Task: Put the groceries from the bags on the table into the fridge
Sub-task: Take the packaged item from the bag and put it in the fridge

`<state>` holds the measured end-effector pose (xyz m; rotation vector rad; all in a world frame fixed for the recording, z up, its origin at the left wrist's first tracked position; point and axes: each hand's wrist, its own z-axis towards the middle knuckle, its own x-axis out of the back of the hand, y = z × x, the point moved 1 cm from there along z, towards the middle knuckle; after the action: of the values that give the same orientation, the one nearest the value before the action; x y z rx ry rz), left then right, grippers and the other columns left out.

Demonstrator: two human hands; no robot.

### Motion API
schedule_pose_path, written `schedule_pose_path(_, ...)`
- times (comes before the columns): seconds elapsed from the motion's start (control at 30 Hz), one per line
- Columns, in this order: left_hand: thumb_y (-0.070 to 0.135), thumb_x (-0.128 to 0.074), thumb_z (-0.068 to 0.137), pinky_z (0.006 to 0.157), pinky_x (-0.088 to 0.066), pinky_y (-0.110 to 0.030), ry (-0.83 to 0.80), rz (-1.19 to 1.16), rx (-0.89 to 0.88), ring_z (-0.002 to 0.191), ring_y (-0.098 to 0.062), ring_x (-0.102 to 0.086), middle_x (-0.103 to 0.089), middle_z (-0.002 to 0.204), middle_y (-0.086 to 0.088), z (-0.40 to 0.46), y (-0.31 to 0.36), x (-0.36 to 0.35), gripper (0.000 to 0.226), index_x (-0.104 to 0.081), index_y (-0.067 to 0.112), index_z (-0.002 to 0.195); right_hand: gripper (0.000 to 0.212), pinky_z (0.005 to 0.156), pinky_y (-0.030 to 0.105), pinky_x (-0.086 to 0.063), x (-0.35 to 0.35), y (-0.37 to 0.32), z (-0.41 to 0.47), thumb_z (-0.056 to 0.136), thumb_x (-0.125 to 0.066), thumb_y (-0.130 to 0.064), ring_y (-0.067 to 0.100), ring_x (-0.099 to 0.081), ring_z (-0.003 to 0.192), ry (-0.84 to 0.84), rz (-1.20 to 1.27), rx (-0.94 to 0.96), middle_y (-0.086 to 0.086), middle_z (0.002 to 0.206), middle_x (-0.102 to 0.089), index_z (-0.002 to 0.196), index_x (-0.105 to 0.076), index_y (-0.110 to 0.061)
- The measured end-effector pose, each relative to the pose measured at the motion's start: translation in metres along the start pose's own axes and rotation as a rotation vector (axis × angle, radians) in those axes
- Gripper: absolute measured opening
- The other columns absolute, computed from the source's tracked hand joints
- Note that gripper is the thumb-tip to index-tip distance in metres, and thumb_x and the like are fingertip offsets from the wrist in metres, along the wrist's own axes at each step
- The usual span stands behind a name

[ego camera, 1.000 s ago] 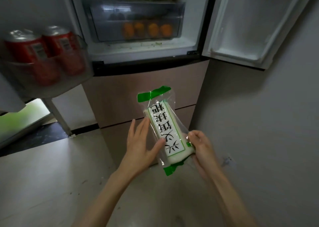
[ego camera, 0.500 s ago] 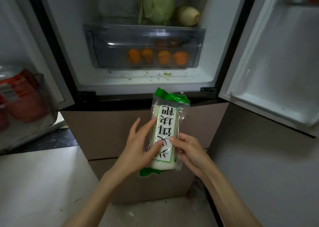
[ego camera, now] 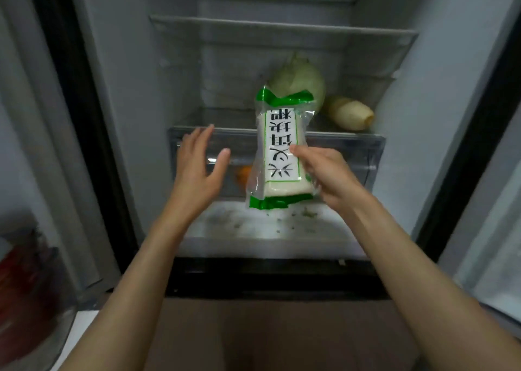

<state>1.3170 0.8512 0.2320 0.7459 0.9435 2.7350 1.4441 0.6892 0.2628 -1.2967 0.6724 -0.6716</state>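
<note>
cabbage (ego camera: 300,81): your packet (ego camera: 277,150) covers its lower part.
orange (ego camera: 244,173): you see only a sliver through the drawer (ego camera: 352,150) front.
red items (ego camera: 25,280), door's left edge: blurred, cut off.

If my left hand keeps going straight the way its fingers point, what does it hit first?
Most likely the front edge of the clear drawer: the open left hand points up and into the fridge just before it, though depth is hard to judge.
</note>
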Motion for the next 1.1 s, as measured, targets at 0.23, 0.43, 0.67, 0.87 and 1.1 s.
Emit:
schedule_pose_path(0.23,0.025,-0.051,0.088,0.107,-0.025,-0.052,0.034,0.476,-0.144,0.133,-0.043,-0.028,-0.034,0.144,-0.025,0.093,-0.05,-0.016,0.053,-0.041,0.008,0.137,0.025,0.084,0.04,-0.055,-0.034,-0.03,0.136,0.083,-0.065,-0.014,0.023,-0.069,0.085,-0.003,-0.057,-0.026,0.011,0.098,-0.071,0.105,-0.063,-0.002)
schedule_pose_path(0.43,0.035,-0.038,0.086,0.104,-0.031,-0.057,-0.043,0.521,-0.155,0.124,-0.045,-0.042,-0.05,0.131,-0.026,0.102,-0.081,-0.043,0.052,-0.054,0.004,0.125,0.033,0.055,0.027,-0.055,-0.072,-0.028,0.222,0.084,-0.064,-0.014,0.022,-0.064,0.07,-0.049,-0.172,-0.133,0.016,0.108,-0.068,0.113,-0.061,0.002)
schedule_pose_path(0.67,0.027,-0.041,0.089,0.092,-0.044,-0.04,0.112,0.388,-0.225,0.102,-0.03,-0.057,-0.062,0.108,-0.015,0.1,-0.096,-0.035,0.037,-0.065,0.004,0.105,0.012,0.035,0.019,-0.044,-0.101,-0.026,0.258,0.087,-0.062,-0.011,0.016,-0.048,0.055,-0.056,-0.284,-0.194,0.005,0.068,-0.05,0.08,-0.053,-0.007)
schedule_pose_path(0.87,0.022,-0.045,0.087,0.081,-0.044,-0.035,0.143,0.383,-0.231,0.089,-0.024,-0.061,-0.067,0.097,-0.006,0.106,-0.097,-0.035,0.026,-0.066,0.01,0.095,0.01,0.05,0.028,-0.052,-0.112,-0.022,0.269,0.092,-0.053,-0.008,0.019,-0.056,0.061,-0.077,-0.29,-0.234,0.01,0.075,-0.058,0.082,-0.053,-0.004)
schedule_pose_path(1.1,0.022,-0.043,0.087,0.088,-0.042,-0.035,0.151,0.371,-0.205,0.096,-0.026,-0.059,-0.065,0.103,-0.009,0.1,-0.098,-0.038,0.029,-0.066,0.008,0.099,0.033,0.088,0.033,-0.05,-0.113,-0.023,0.263,0.085,-0.062,-0.013,0.028,-0.059,0.107,-0.029,-0.685,0.054,0.016,0.117,-0.061,0.114,-0.058,0.002)
